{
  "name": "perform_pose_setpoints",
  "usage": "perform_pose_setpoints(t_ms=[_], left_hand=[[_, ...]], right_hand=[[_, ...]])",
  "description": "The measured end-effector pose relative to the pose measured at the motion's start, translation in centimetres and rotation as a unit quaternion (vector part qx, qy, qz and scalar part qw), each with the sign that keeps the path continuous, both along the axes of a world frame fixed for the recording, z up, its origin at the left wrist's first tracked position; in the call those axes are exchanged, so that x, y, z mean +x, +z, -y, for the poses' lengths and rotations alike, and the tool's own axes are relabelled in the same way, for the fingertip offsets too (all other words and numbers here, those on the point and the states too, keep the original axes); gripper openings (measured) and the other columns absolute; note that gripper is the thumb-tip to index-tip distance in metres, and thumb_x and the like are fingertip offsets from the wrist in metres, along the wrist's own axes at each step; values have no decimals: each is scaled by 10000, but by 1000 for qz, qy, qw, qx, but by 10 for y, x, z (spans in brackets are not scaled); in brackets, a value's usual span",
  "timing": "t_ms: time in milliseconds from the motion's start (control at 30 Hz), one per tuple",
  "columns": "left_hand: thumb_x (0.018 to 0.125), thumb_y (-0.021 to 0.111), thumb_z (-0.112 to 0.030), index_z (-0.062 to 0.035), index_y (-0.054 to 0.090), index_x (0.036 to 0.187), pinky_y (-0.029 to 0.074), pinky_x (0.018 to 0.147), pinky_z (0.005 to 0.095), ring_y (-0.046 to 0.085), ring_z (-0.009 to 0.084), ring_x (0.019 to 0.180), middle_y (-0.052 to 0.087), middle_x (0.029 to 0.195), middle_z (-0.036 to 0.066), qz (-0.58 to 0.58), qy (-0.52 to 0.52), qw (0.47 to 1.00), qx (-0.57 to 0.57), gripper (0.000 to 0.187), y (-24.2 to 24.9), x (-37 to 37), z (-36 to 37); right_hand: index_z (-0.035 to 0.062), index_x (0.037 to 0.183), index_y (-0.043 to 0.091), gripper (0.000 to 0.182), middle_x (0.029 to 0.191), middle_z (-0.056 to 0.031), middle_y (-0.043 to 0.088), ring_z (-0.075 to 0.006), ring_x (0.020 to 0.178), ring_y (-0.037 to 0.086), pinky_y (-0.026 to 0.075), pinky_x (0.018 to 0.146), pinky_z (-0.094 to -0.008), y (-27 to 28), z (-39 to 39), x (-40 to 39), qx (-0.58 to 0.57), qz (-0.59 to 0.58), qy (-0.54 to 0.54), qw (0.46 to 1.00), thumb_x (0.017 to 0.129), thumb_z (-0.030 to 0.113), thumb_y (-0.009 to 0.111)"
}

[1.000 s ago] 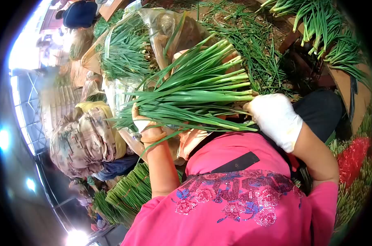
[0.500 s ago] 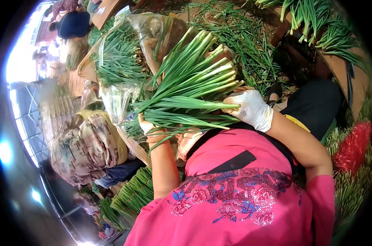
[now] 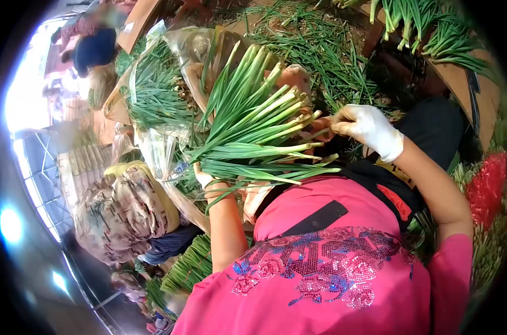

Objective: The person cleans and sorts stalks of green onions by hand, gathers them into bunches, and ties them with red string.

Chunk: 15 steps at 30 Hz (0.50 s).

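Observation:
A fanned bunch of long green leafy stalks (image 3: 253, 125) lies across my lap, its pale root ends toward the right. My left hand (image 3: 202, 176), in a white glove, grips the leafy end at lower left; leaves cover most of its fingers. My right hand (image 3: 368, 129), gloved with stained fingertips, is just right of the pale ends. Its fingers are pinched together. A thin strand seems to run from them toward the bunch, too small to make out.
Open plastic bags (image 3: 156, 92) of greens stand at upper left. Loose leaves (image 3: 315, 50) litter the ground beyond. More bunches (image 3: 415, 22) lie on a board at upper right. Red plastic strands (image 3: 487, 190) are at far right. A person in patterned clothing (image 3: 122, 215) is at left.
My right hand has moved right and slightly up, off the pale stalk ends, and its fingers have drawn together. The bunch stays in my left hand, with its ends spread apart.

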<state>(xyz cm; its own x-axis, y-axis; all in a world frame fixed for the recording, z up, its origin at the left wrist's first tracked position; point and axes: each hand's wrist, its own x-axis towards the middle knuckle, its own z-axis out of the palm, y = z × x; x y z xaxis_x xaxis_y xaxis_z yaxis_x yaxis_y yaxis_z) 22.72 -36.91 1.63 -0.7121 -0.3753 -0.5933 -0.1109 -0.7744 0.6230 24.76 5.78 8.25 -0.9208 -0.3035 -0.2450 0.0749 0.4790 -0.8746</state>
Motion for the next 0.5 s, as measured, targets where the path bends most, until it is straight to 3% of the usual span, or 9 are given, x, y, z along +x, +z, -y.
perform_pose_setpoints(t_ms=[100, 133, 167, 200, 233, 333, 367, 433, 500], left_hand=[[843, 421, -460, -63, 513, 1229, 347, 975, 556, 463, 371, 1157, 499, 1288, 163, -132, -110, 962, 214, 562, 3, 10, 4], [843, 410, -472, -70, 503, 1246, 339, 980, 560, 453, 372, 1169, 484, 1306, 163, -173, -144, 932, 283, 576, 3, 10, 4], [839, 411, -475, -72, 499, 1251, 338, 981, 559, 452, 372, 1171, 482, 1310, 162, -137, -130, 961, 204, 583, 5, 9, 0], [835, 412, -479, -74, 494, 1256, 336, 981, 559, 451, 371, 1172, 480, 1313, 160, -102, -113, 981, 123, 589, 7, 7, -7], [831, 413, -482, -77, 490, 1261, 335, 982, 558, 451, 371, 1173, 477, 1316, 159, -66, -93, 993, 41, 596, 10, 5, -14], [809, 434, -471, -76, 527, 1221, 339, 983, 549, 472, 372, 1149, 513, 1279, 155, -12, -22, 999, 24, 578, 11, 1, -13], [806, 440, -464, -74, 534, 1211, 340, 982, 550, 476, 372, 1144, 519, 1271, 156, -15, -17, 999, 38, 571, 7, -1, -8], [797, 476, -395, -57, 557, 1148, 412, 914, 540, 528, 357, 1073, 558, 1182, 172, -26, 23, 997, -68, 494, 6, -9, 11], [793, 524, -359, -60, 564, 1086, 454, 873, 504, 547, 350, 1002, 573, 1100, 174, -88, -38, 971, -219, 421, 126, -26, -49]], right_hand=[[21, 1089, 605, 328, 984, -94, 652, -173, 881, 624, 484, 762, -287, -38, 42, -1, -283, 114, -26, 952, 818, 204, 629], [19, 1098, 601, 318, 996, -81, 642, -151, 889, 605, 478, 779, -282, -74, 58, -4, -319, 39, 33, 946, 820, 170, 630], [16, 1108, 596, 312, 1008, -68, 633, -128, 898, 586, 471, 796, -277, -98, 68, -8, -351, -38, 92, 931, 822, 136, 632], [51, 1040, 626, 245, 826, -16, 649, -105, 770, 598, 481, 709, -246, -29, 58, -7, -344, 81, -12, 935, 813, 137, 655], [78, 962, 637, 153, 774, -4, 624, -87, 725, 587, 468, 624, -220, -29, 54, -15, -313, 109, -71, 941, 834, 161, 627], [-2, 883, 637, 210, 689, 28, 549, -45, 583, 437, 357, 525, -150, 5, -13, -43, -549, 81, -235, 798, 897, 185, 542], [-56, 929, 625, 249, 749, -14, 576, -37, 616, 465, 386, 571, -151, -3, -40, -45, -561, 17, -250, 789, 890, 180, 557], [-25, 975, 633, 261, 799, -13, 614, -40, 632, 497, 394, 575, -165, -19, -67, -44, -386, 27, -214, 897, 907, 209, 539], [19, 1016, 643, 288, 899, -17, 654, -42, 678, 540, 402, 584, -182, -26, -67, -34, -221, 85, -153, 959, 912, 264, 532]])
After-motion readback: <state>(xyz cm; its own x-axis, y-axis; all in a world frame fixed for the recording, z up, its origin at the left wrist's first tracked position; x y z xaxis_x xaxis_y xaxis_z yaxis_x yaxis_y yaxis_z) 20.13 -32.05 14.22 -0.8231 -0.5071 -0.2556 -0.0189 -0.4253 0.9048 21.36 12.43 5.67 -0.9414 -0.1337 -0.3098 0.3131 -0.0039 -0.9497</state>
